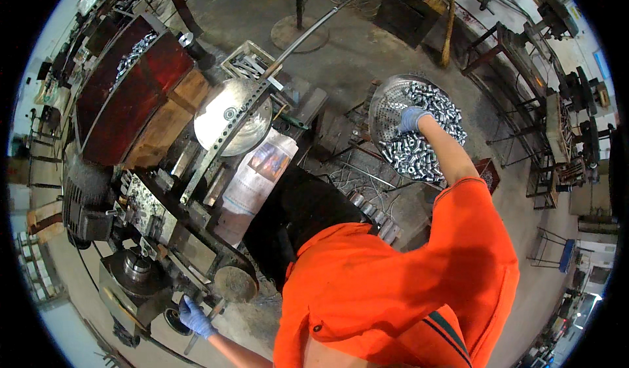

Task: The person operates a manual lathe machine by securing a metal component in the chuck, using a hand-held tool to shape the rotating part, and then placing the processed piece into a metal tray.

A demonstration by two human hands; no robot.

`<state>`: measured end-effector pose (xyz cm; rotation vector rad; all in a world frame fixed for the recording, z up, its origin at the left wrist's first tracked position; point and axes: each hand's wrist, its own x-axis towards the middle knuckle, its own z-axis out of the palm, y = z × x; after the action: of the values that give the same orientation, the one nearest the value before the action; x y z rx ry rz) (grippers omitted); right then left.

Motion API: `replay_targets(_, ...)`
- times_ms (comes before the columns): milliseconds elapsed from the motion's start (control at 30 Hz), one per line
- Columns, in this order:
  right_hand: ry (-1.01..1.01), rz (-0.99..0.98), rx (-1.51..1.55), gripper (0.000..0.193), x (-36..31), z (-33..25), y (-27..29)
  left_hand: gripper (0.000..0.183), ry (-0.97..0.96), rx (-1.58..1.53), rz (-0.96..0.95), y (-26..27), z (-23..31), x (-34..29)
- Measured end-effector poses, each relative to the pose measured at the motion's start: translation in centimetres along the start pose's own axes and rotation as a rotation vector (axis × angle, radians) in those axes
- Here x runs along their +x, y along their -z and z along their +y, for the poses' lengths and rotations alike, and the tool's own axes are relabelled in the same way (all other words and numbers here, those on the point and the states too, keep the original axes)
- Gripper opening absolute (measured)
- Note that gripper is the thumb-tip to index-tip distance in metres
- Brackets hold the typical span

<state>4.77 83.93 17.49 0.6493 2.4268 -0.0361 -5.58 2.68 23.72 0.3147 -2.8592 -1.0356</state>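
Note:
My right hand (413,119), in a light blue glove, reaches into a round perforated metal pan (382,109). Its fingers are bent in at the edge of a heap of small shiny metal sleeves (419,155); whatever they hold is hidden. At lower left, my left hand (194,317), gloved alike, closes at the side of a dark handwheel (175,321) on the machine. Close to that hand is a short lever (217,309). The machine's round metal chuck (137,266) stands above and left of the handwheel.
A large silver disc (219,116) and a slotted bar (226,135) sit on the machine. Beside them lies a printed sheet (252,188). A red hopper (147,70) holds more metal parts. A parts tray (252,59) stands behind; metal cylinders (373,211) lie below the pan.

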Motion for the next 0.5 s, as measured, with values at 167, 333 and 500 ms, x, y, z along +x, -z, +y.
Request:
replay_targets(167, 0.195, -0.001, -0.145, 0.042, 0.2, -1.3, -0.8, 0.031, -0.032, 0.007, 0.045, -0.4, 2.5, -0.5)
replay_targets(333, 0.207, -0.065, -0.214, 0.042, 3.2, -0.2, -3.7, 0.030, -0.023, 0.013, 0.046, 0.0, 3.4, -0.8)
replay_targets(500, 0.123, -0.166, -0.198, 0.039, 2.5, -1.3, -1.9, 0.029, -0.087, -0.020, 0.065, 0.1, 1.5, -0.6)
